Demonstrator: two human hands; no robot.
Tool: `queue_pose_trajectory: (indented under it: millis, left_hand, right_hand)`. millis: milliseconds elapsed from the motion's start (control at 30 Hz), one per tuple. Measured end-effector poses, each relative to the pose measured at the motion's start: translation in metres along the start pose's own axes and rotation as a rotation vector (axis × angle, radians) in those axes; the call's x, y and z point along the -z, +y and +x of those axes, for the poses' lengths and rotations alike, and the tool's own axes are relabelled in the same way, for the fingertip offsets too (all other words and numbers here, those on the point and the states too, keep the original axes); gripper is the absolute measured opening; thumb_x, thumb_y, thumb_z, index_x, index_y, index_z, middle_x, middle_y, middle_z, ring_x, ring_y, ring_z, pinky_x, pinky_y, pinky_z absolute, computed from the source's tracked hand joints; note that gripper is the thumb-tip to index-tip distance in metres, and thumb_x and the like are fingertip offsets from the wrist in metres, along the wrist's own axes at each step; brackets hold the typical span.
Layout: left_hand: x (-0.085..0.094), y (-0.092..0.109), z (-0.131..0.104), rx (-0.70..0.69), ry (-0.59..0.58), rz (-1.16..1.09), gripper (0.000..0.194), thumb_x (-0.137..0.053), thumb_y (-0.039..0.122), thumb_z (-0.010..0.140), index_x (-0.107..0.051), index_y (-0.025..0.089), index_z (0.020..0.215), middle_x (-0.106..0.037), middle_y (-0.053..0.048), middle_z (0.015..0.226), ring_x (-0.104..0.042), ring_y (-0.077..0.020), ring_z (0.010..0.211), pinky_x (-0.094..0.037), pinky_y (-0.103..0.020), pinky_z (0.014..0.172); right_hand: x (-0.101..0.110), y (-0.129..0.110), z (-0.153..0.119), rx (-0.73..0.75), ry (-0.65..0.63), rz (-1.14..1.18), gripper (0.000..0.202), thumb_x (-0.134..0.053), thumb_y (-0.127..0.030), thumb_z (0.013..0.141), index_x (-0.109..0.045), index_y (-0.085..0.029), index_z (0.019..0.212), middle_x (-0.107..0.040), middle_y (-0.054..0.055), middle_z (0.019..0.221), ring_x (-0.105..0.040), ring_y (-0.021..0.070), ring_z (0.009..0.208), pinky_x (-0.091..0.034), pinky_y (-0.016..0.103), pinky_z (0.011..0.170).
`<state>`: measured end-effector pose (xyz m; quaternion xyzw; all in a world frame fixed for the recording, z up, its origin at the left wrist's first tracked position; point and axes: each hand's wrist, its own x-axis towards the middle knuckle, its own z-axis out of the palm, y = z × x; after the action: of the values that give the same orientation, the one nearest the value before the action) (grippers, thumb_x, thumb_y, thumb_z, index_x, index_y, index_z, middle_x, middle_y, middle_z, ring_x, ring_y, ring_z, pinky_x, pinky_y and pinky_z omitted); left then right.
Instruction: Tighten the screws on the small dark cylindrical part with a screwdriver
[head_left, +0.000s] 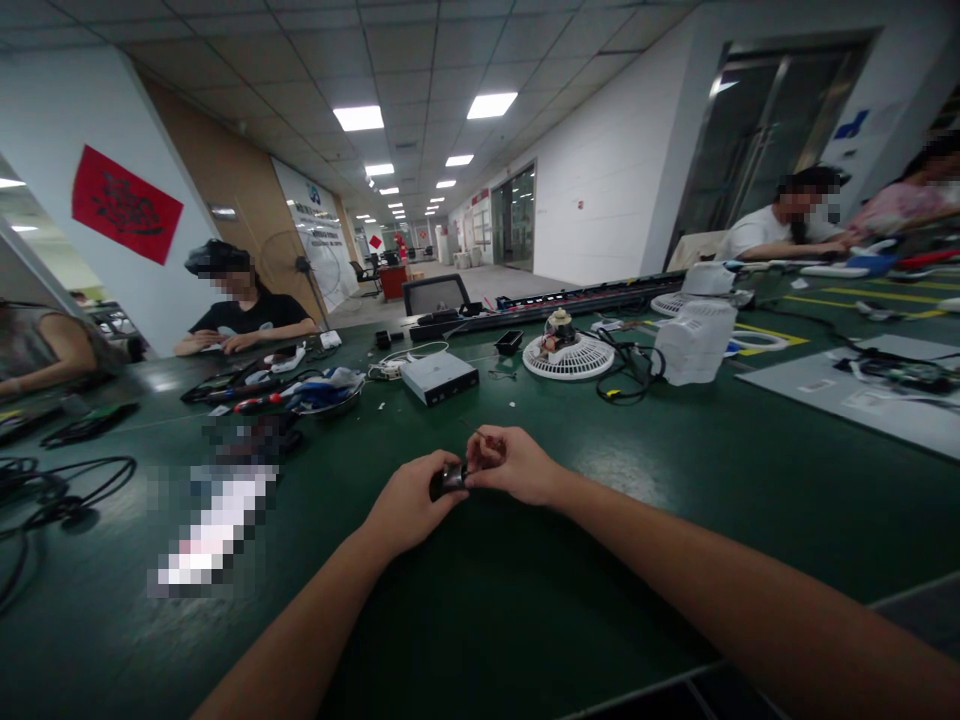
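Observation:
Just above the green table [420, 610], my left hand [411, 502] is closed around a small dark cylindrical part [451, 478] with a shiny metallic side. My right hand [517, 465] meets it from the other side, thumb and finger pinched at the part's right end. Something thin and reddish-brown [489, 437] shows at the curled fingers of the right hand; its kind is too small to make out. Beyond both hands lies a silver box-shaped drive [439, 374] with a dark front.
A white fan grille with a motor [568, 350] and a white plastic housing [696, 340] stand at the right back. A small black tray [509, 343] sits behind the drive. Tools and cloth [322, 390], cables [60, 490] and a blurred-out bright object [217, 525] lie left. Other people sit around.

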<state>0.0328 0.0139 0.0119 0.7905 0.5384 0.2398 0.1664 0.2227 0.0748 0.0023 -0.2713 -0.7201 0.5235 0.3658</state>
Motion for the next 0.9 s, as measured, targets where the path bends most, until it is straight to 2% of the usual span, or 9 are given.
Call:
queue_pose_trajectory:
  millis: [100,233,300,467,633,900]
  left_hand:
    - [0.001,0.001,-0.001,-0.038,0.008,-0.006,0.028,-0.069,0.027,0.08,-0.064,0.023,0.107,-0.07,-0.004,0.104,-0.064,-0.0224,0.095,-0.048,-0.034,0.086]
    - [0.001,-0.002,-0.001,-0.058,0.022,-0.003,0.03,-0.069,0.028,0.081,-0.065,0.024,0.11,-0.07,-0.004,0.107,-0.064,-0.0225,0.097,-0.049,-0.036,0.087]
    - [0.001,-0.003,-0.001,-0.059,0.027,-0.008,0.03,-0.069,0.027,0.08,-0.065,0.024,0.11,-0.07,-0.004,0.108,-0.064,-0.0227,0.098,-0.049,-0.036,0.089]
    - [0.002,-0.003,-0.001,-0.042,0.031,0.014,0.031,-0.07,0.029,0.08,-0.066,0.024,0.11,-0.071,-0.005,0.109,-0.064,-0.0235,0.099,-0.049,-0.037,0.091]
    - [0.002,-0.004,-0.001,-0.04,0.019,-0.004,0.032,-0.071,0.031,0.079,-0.066,0.025,0.11,-0.071,-0.003,0.105,-0.065,-0.0223,0.096,-0.049,-0.034,0.087]
    - [0.0,-0.003,-0.002,-0.066,-0.007,-0.008,0.03,-0.073,0.028,0.077,-0.066,0.027,0.106,-0.071,-0.001,0.103,-0.064,-0.0215,0.096,-0.048,-0.033,0.085]
  right_hand:
    - [0.002,0.001,-0.001,-0.006,0.018,-0.069,0.026,-0.077,-0.017,0.061,-0.057,-0.017,0.076,-0.059,-0.003,0.071,-0.059,0.0144,0.07,-0.049,0.029,0.069]
    - [0.007,0.004,0.0,0.035,0.115,-0.3,0.024,-0.08,-0.019,0.062,-0.061,-0.016,0.075,-0.059,-0.003,0.073,-0.055,0.0126,0.065,-0.044,0.026,0.062]
    - [0.009,0.004,0.0,0.008,0.106,-0.36,0.02,-0.08,-0.021,0.063,-0.063,-0.015,0.073,-0.059,-0.004,0.067,-0.053,0.0118,0.061,-0.041,0.025,0.058]
    - [0.009,0.004,0.0,-0.108,0.037,-0.236,0.015,-0.076,-0.021,0.069,-0.062,-0.015,0.066,-0.069,0.0,0.07,-0.06,0.013,0.063,-0.045,0.026,0.06]
    - [0.01,0.002,0.0,-0.162,0.016,-0.149,0.012,-0.075,-0.018,0.067,-0.064,-0.014,0.069,-0.067,-0.001,0.065,-0.06,0.0126,0.061,-0.046,0.025,0.061]
    - [0.011,0.007,-0.001,-0.116,0.007,-0.338,0.034,-0.077,-0.026,0.066,-0.046,-0.018,0.057,-0.063,-0.003,0.064,-0.053,0.0106,0.057,-0.039,0.023,0.053]
